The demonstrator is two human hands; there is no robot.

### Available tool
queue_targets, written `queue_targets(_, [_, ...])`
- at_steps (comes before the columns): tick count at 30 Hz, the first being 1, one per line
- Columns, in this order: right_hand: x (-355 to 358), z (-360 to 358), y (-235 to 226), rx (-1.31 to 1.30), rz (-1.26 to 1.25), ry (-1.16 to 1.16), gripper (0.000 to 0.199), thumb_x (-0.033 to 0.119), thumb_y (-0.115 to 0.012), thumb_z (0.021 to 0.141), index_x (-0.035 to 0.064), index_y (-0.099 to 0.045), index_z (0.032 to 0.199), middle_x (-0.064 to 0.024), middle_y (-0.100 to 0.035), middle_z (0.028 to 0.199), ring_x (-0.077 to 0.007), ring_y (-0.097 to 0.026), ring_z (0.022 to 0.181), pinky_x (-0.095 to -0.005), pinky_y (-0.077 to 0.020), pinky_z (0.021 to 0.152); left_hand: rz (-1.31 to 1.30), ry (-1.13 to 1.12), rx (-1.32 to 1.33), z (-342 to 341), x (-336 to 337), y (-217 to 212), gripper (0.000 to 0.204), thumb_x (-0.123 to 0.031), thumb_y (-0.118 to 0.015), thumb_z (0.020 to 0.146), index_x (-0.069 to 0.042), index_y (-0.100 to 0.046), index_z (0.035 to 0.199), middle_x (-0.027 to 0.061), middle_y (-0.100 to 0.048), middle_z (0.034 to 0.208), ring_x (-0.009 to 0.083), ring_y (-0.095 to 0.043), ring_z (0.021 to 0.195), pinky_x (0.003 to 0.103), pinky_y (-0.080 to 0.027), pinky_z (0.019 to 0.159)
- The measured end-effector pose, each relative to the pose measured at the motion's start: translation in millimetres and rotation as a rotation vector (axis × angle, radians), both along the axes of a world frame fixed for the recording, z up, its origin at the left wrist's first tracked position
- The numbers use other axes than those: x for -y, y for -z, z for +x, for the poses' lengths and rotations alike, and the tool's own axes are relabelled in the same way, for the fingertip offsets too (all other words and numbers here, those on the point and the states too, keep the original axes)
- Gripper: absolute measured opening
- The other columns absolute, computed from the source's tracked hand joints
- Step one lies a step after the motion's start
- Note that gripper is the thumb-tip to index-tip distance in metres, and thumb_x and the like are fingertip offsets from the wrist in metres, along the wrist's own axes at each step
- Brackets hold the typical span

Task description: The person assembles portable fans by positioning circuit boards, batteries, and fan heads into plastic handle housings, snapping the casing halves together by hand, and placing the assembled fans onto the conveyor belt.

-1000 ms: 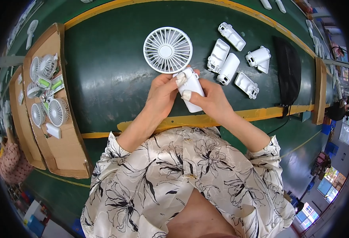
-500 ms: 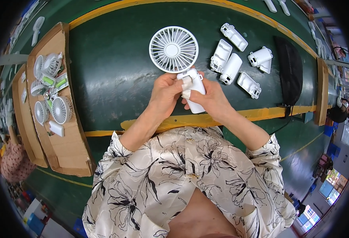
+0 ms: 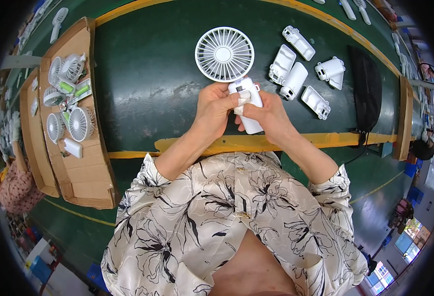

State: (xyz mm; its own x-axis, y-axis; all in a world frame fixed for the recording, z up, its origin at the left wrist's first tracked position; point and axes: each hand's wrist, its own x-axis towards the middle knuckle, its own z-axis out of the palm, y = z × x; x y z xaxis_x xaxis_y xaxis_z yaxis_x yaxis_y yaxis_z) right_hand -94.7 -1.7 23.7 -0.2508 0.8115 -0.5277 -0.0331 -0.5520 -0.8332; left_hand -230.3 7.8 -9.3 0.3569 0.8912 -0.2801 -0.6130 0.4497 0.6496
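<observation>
A white handheld fan (image 3: 222, 54) is held over the green bench, its round slatted head pointing away from me. My left hand (image 3: 214, 108) grips the upper handle from the left, its thumb lying on the handle's face. Around the right side of the handle closes my right hand (image 3: 270, 117), thumb pressed on the front. Both thumbs wear whitish covers at the tips. A small dark window shows near the handle's top. Most of my fingers are hidden behind the handle. Several white plastic handle shells (image 3: 294, 81) lie to the right of the fan.
On the left stands a cardboard tray (image 3: 86, 182) with several fan heads (image 3: 81, 124) and green cylindrical cells (image 3: 82, 91). A black pouch (image 3: 364, 93) lies at the right, by a cardboard strip (image 3: 402, 118). Another person (image 3: 18, 190) is at the far left.
My left thumb has shifted lower, uncovering the dark window near the handle's top. Both hands still hold the fan. The whole view has shifted slightly.
</observation>
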Motion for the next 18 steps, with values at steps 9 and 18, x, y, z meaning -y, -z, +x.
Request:
queue_targets(9, [-33.1, 25.4, -9.1, 0.008, 0.104, -0.052, 0.029, 0.005, -0.059, 0.069, -0.0024, -0.052, 0.096, -0.011, -0.061, 0.078, -0.0168, -0.062, 0.065, -0.0273, -0.0501, 0.057, 0.229, 0.049, -0.312, -5.7, -34.8, 10.8, 0.031, -0.007, -0.053, 0.079, 0.005, -0.052, 0.108, 0.0102, -0.06, 0.095, 0.0133, -0.057, 0.076, 0.024, -0.046, 0.063])
queue_targets(18, [-235.3, 119.2, -3.3, 1.157, 0.815, 0.3, 0.044, 0.037, -0.053, 0.076, 0.0078, -0.049, 0.108, -0.0216, -0.057, 0.095, -0.0369, -0.055, 0.087, -0.0445, -0.0439, 0.076, 0.523, -0.155, -0.906, -5.9, -48.8, 25.7, 0.014, -0.01, -0.056, 0.079, 0.0, -0.062, 0.071, 0.0025, -0.056, 0.052, 0.0066, -0.051, 0.049, 0.023, -0.041, 0.049])
